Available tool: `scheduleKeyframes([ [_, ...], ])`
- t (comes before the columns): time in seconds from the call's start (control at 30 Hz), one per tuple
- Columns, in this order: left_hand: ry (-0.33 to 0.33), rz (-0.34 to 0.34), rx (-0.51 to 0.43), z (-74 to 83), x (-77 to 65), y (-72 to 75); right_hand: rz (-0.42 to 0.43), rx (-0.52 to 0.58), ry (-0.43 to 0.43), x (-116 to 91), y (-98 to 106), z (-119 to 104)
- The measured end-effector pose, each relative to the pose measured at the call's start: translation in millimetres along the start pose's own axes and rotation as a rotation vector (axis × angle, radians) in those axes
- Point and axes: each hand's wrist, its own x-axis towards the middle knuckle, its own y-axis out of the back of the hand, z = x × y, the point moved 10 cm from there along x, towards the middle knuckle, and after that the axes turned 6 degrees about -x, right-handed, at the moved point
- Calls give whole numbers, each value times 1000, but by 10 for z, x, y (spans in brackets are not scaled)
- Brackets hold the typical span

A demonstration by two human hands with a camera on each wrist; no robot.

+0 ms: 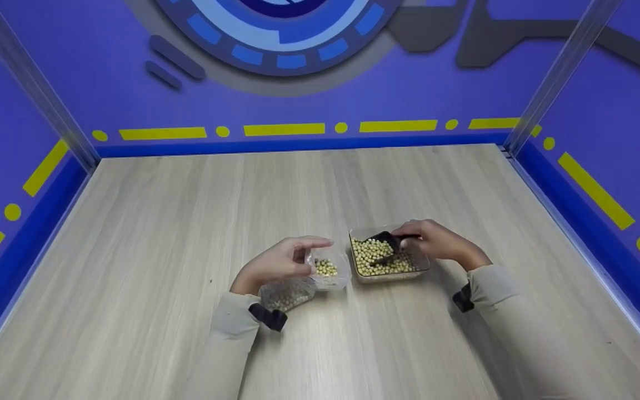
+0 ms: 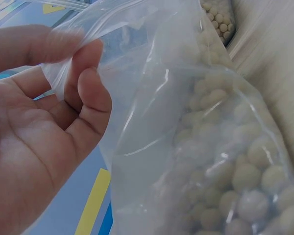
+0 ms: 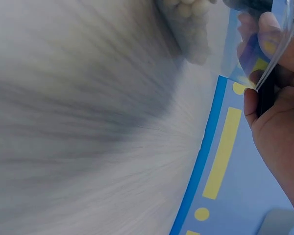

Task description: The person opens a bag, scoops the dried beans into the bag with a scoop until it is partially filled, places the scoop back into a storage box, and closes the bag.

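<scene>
My left hand [image 1: 281, 260] pinches the edge of a clear zip bag [image 2: 152, 112] between thumb and fingers, its mouth spread. Pale yellow round beans [image 2: 250, 181] fill the lower part of the bag, which lies on the table in the head view. To the right stands a clear plastic box [image 1: 389, 278] of the same beans. My right hand [image 1: 436, 240] grips the handle of a small black scoop [image 1: 392, 240], whose bowl is down among the beans in the box. In the right wrist view the box wall crosses in front of the right fingers.
A pale wood-grain table [image 1: 186, 222] spreads under everything. Blue panels with yellow marks [image 1: 284, 130] wall it in at the back and both sides. The box and the bag's mouth stand close side by side.
</scene>
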Motion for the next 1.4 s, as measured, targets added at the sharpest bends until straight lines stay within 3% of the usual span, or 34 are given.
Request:
scheduleKeyframes([
  [1.4, -17, -14, 48, 19, 10, -7, -48, 106, -39, -36, -2, 95],
])
